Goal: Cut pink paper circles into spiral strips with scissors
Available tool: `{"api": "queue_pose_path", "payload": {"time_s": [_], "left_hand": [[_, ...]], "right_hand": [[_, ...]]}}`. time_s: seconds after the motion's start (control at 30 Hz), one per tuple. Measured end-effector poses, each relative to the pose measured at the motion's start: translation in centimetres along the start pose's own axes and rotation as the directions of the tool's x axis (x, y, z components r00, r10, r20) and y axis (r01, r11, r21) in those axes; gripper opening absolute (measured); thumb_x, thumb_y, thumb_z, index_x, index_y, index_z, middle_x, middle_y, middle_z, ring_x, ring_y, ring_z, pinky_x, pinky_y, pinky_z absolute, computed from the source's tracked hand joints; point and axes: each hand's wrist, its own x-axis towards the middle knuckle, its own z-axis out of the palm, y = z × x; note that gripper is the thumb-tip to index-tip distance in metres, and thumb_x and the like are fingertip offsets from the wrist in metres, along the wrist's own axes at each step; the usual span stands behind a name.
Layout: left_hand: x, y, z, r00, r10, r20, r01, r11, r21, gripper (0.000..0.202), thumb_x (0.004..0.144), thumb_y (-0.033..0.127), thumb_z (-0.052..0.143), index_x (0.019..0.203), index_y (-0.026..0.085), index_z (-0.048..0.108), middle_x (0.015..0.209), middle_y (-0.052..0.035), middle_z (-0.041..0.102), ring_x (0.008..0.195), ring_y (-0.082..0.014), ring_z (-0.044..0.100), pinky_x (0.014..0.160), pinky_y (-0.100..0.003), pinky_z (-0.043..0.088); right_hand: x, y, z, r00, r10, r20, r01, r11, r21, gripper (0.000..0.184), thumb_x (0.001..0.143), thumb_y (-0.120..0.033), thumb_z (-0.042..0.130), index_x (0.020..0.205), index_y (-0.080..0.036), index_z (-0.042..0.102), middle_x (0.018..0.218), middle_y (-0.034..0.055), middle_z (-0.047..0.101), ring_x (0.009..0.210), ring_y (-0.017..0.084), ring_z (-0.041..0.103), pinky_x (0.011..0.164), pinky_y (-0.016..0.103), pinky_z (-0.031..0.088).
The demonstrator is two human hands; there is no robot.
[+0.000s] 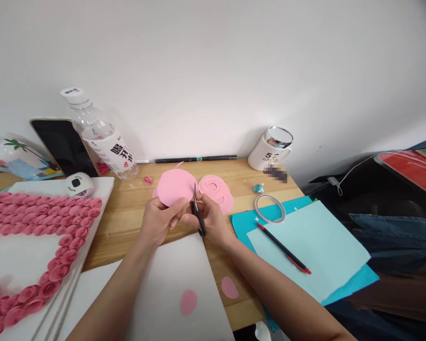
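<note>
Pink paper is pinched by left fingers, right fingers gripping scissors.

On the wooden table I see a bottle standing far left, a dark pen along the far edge, a white mug far right, swirl-cut pink paper mid-table, blue paper at right and a pink oval nearer.
</note>
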Motion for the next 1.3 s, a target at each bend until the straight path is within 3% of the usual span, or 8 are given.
{"api": "queue_pose_path", "payload": {"time_s": [0.4,1.3], "left_hand": [[-0.05,0.27,0.00,1.000,0.017,0.011,-0.017,1.000,0.008,0.024,0.060,0.028,0.070,0.048,0.015,0.053,0.033,0.0075,0.038,0.030,-0.0023,0.030,0.034,-0.019,0.020],[0.26,0.20,-0.43,0.998,0.055,-0.019,-0.056,0.995,-0.078,0.028,0.061,0.023,0.072,0.047,0.015,0.049,0.037,0.0062,0.044,0.031,-0.0014,0.032,0.035,-0.018,0.019]], "right_hand": [[0.06,0.33,0.02,1.000,0.003,0.010,-0.003,1.000,0.008,0.050,0.054,-0.037,0.083,0.086,-0.018,0.050,0.056,-0.0089,0.044,0.049,0.007,0.037,0.047,0.020,0.027],[-0.20,0.54,-0.22,0.998,0.069,0.000,-0.069,0.998,-0.009,0.043,0.057,-0.037,0.081,0.082,-0.017,0.052,0.051,-0.0093,0.044,0.043,0.005,0.034,0.042,0.019,0.024]]}}
